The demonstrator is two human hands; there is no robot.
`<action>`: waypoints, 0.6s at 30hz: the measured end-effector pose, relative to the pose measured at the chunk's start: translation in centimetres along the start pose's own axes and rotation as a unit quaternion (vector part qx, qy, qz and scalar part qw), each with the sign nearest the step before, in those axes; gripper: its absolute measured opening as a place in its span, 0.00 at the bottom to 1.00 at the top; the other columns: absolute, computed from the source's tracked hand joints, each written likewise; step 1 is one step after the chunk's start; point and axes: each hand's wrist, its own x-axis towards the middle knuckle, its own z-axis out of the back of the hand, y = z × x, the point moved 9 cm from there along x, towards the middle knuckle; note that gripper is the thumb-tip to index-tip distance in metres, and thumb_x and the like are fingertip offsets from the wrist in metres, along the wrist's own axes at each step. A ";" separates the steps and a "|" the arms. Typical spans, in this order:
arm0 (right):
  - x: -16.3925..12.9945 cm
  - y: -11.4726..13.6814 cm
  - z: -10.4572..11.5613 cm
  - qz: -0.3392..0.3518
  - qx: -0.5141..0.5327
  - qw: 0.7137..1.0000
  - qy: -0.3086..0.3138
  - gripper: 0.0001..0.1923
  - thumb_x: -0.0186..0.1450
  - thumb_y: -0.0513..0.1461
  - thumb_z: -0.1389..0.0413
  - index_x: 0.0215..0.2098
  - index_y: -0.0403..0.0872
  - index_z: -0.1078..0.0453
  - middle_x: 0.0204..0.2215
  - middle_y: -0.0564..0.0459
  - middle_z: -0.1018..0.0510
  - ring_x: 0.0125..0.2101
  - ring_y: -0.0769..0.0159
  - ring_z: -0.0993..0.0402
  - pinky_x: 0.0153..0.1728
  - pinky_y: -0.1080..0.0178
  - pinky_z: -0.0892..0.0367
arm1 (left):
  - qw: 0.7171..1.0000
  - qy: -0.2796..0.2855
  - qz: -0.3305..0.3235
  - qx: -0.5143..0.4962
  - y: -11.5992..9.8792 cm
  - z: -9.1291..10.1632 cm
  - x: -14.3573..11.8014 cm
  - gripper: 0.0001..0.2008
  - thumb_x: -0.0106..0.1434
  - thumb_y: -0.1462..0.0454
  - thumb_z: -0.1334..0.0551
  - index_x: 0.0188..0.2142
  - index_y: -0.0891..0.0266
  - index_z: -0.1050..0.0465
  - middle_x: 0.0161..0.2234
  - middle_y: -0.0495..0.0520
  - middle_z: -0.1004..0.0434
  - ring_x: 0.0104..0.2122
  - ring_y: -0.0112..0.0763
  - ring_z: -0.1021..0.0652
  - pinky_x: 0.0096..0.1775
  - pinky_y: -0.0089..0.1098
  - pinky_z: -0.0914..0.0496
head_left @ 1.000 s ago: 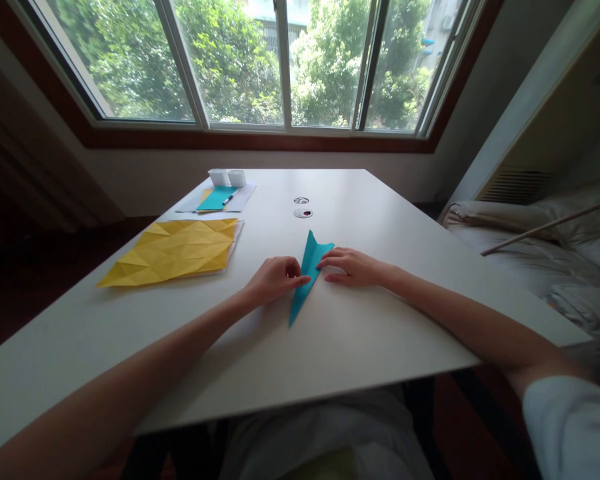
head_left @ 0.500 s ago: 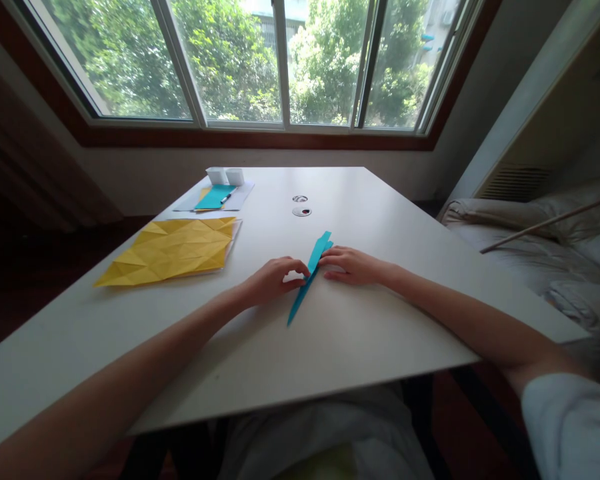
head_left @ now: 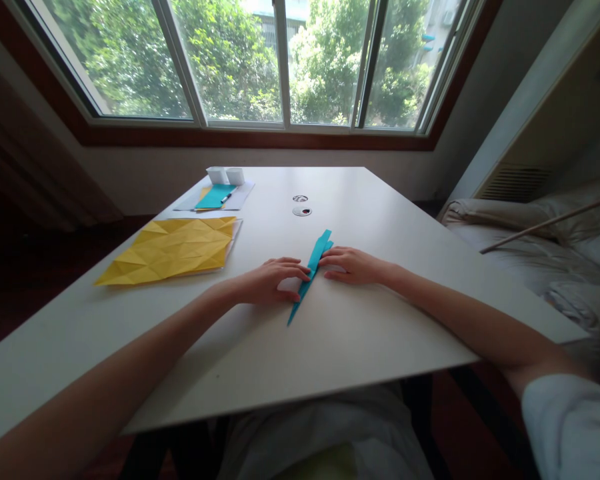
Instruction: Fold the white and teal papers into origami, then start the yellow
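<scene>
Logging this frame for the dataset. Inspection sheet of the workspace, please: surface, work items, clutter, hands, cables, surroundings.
Surface: white table, two round cable ports near the middle.
Work items: narrow folded teal paper, lying flat, pointed end toward the person.
Clutter: creased yellow sheet at left; teal sheet with a pen on papers, two white boxes at the far edge.
Hands: left hand flat, fingers on the paper's left side; right hand fingertips on its right side.
Cables: nothing seen.
Surroundings: windows with trees outside; bedding at right.
</scene>
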 end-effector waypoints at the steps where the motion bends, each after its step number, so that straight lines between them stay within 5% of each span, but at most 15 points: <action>1: 0.0 0.0 0.0 0.001 0.002 1.000 0.001 0.18 0.65 0.45 0.54 0.49 0.47 0.33 0.45 0.47 0.27 0.45 0.61 0.32 0.48 0.59 0.38 | 1.000 0.013 0.007 0.003 0.0 -0.1 -0.1 0.23 0.57 0.52 0.40 0.50 0.57 0.35 0.55 0.54 0.36 0.57 0.40 0.41 0.55 0.40 0.45; 14: 0.1 0.1 0.3 0.013 0.014 1.000 0.003 0.16 0.66 0.44 0.54 0.46 0.47 0.32 0.42 0.47 0.25 0.41 0.63 0.30 0.44 0.61 0.36 | 0.991 0.122 0.049 -0.001 0.1 -2.2 -0.9 0.40 0.50 0.44 0.39 0.57 0.54 0.53 0.63 0.59 0.56 0.61 0.46 0.53 0.57 0.50 0.56; 18: 0.0 -1.0 1.9 -0.044 -0.022 0.996 -0.072 0.17 0.67 0.44 0.57 0.37 0.45 0.29 0.32 0.47 0.24 0.35 0.63 0.29 0.38 0.60 0.35 | 0.988 0.139 0.063 0.001 0.1 -2.3 -1.1 0.42 0.50 0.44 0.40 0.58 0.54 0.55 0.63 0.60 0.58 0.62 0.46 0.55 0.56 0.53 0.58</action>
